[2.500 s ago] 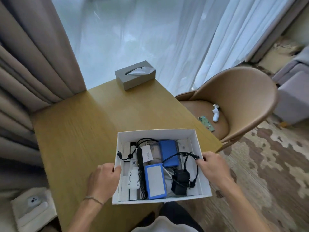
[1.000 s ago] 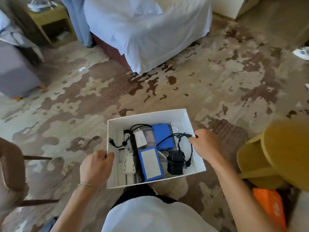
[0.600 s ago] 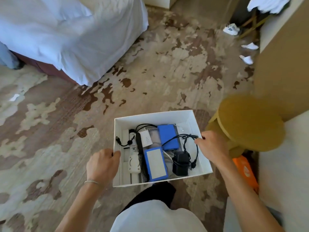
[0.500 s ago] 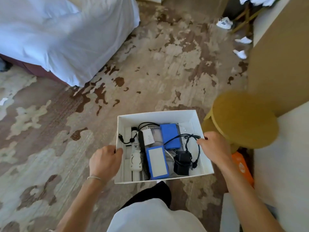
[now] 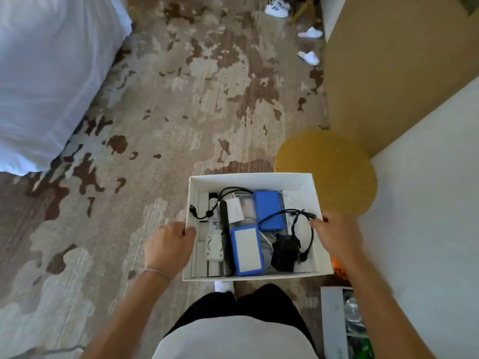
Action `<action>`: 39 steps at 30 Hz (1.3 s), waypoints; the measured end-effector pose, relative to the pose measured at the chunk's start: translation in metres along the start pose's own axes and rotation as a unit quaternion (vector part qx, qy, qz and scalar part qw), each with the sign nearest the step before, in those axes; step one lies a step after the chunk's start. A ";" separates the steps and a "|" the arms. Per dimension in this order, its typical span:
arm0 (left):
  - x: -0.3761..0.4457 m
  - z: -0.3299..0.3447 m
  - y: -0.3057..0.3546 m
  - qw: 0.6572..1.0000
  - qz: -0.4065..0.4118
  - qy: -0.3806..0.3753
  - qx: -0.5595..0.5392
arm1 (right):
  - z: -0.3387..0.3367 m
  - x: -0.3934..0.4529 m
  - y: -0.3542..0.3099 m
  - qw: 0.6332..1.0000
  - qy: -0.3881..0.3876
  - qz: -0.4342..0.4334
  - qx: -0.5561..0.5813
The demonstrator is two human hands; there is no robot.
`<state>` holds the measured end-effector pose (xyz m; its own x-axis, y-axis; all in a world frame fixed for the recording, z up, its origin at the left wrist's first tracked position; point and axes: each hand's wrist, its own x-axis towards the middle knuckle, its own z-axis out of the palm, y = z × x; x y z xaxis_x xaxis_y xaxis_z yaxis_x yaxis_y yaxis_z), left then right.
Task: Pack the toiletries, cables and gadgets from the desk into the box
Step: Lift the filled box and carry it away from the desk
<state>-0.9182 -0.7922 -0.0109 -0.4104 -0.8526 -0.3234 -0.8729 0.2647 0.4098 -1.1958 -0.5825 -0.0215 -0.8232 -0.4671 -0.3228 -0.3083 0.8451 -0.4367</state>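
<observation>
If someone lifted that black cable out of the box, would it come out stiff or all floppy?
Probably floppy: the black cable lies in loose loops over the blue case. It seems to lead to the black charger, so that might be dragged up too.

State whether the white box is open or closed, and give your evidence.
Open. The box has no lid on it, so the blue cases, black charger and cables show inside. Both hands grip its side walls.

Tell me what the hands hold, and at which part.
The white box: left hand on its left wall, right hand on its right wall.
</observation>
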 end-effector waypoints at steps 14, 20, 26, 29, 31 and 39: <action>0.106 0.109 0.182 0.999 -0.012 -0.029 -0.003 | -0.062 0.179 0.104 0.998 -0.028 0.060 0.016; 0.149 0.182 0.252 0.996 -0.066 -0.054 0.020 | -0.072 0.284 0.152 0.998 -0.042 0.055 -0.009; 0.193 0.250 0.295 0.991 -0.075 -0.090 0.067 | -0.066 0.385 0.194 0.994 -0.082 0.021 -0.065; 0.216 0.275 0.309 0.987 -0.065 -0.103 0.108 | -0.060 0.423 0.206 0.993 -0.093 0.007 -0.072; 0.231 0.289 0.317 0.983 -0.061 -0.116 0.129 | -0.056 0.445 0.214 0.992 -0.098 -0.001 -0.079; 0.272 0.330 0.337 0.975 -0.053 -0.140 0.166 | -0.042 0.494 0.243 0.988 -0.109 -0.023 -0.103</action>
<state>-1.4112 -0.7864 -0.2420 -0.3290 -0.7390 -0.5880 -0.9325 0.3526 0.0786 -1.6969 -0.5972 -0.2518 -0.6904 -0.5319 -0.4904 -0.4522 0.8464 -0.2815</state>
